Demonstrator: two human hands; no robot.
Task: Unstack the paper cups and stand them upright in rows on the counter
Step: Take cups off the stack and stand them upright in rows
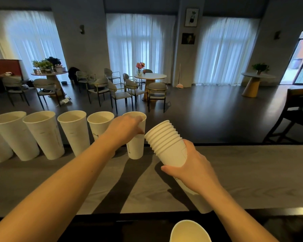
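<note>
— What is seen around the work, and what stands in the way?

— A row of paper cups (42, 133) is stood upright along the far edge of the counter (243, 172), rims nearly touching. The rightmost cup (136, 147) is gripped near its rim by the left hand (125, 128), fingers curled round it; its base is set on the counter. The cup next to it is partly hidden by the left forearm. Just to the right, the stack of nested cups (166, 145) is held tilted, mouths turned up and to the left, and is clasped round its lower part by the right hand (191, 170). The stack's lower end is covered by that hand and wrist. One more cup rim (189, 231) is cut off by the bottom edge, below the counter.

— And the surface and the room?

— The counter is grey, wood-grained, with dark shadows of both arms thrown across it. Beyond it a dark floor is seen, with round tables (150, 76), grey chairs (120, 91), flowers in a vase (140, 68), and tall windows (140, 48) covered by white curtains. A dark wooden chair (294, 116) is stood near the counter's right end, and a potted plant (260, 68) on a side table.
</note>
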